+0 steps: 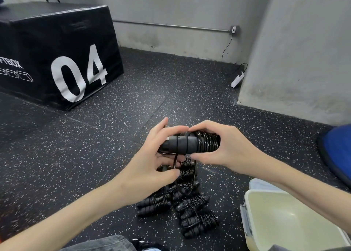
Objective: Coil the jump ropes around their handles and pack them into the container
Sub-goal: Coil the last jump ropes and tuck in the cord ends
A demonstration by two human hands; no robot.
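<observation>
- The floor [117, 129] is dark rubber with pale flecks, meeting grey walls at the back and right.
- A large black box [57, 47] marked "04" in white stands on the floor at the left, well apart from the hands.
- A pale, open container [252, 209] sits on the floor at the lower right, beneath the right forearm; no rope shows inside the part in view.
- A blue-and-black object [336, 150] is cut off by the right edge.
- A pile of coiled jump ropes [182, 209], black cord wound around black handles, lies on the floor between the forearms, just left of the container.
- The right hand [224, 146] has its grip curled around the wound end of a held jump rope [191, 142], thumb below and fingers above.
- The left hand [157, 155] has its grip closed on the other end of that rope, a loose loop of cord hanging down by the thumb.
- A white power strip [237, 79] lies near the wall corner.
</observation>
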